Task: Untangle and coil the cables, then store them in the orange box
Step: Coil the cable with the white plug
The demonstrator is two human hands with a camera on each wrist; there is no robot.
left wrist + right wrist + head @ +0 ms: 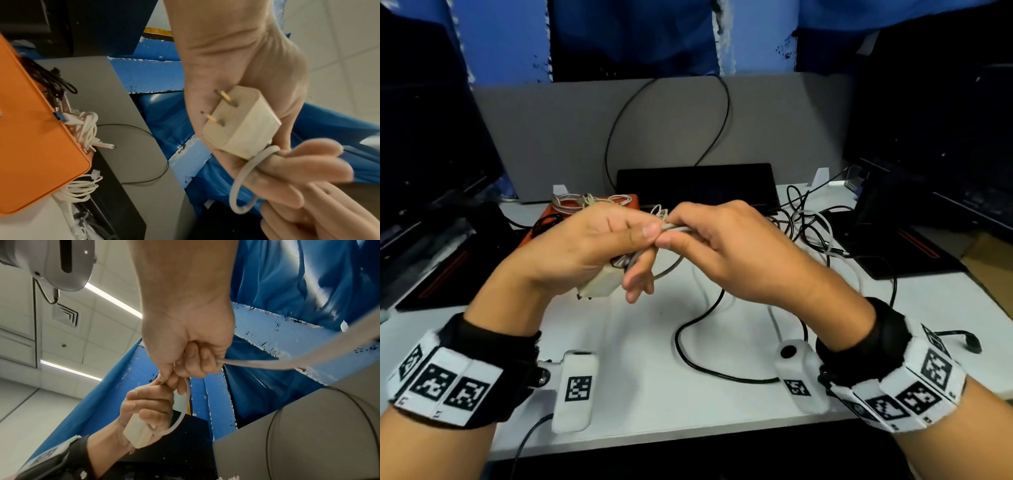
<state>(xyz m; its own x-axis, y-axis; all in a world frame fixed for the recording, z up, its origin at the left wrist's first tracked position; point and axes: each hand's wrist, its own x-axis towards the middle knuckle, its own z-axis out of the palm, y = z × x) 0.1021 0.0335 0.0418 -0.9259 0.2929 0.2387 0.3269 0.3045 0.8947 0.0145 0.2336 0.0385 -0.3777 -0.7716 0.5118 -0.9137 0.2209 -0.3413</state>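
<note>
No readable text; only coded square markers on the wristbands (445, 383).

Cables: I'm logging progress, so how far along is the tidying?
Done: some coiled cables sit in the orange box. In hand: the left hand holds the white charger; the right hand pinches its cord. Left: tangled cables on the desk.
</note>
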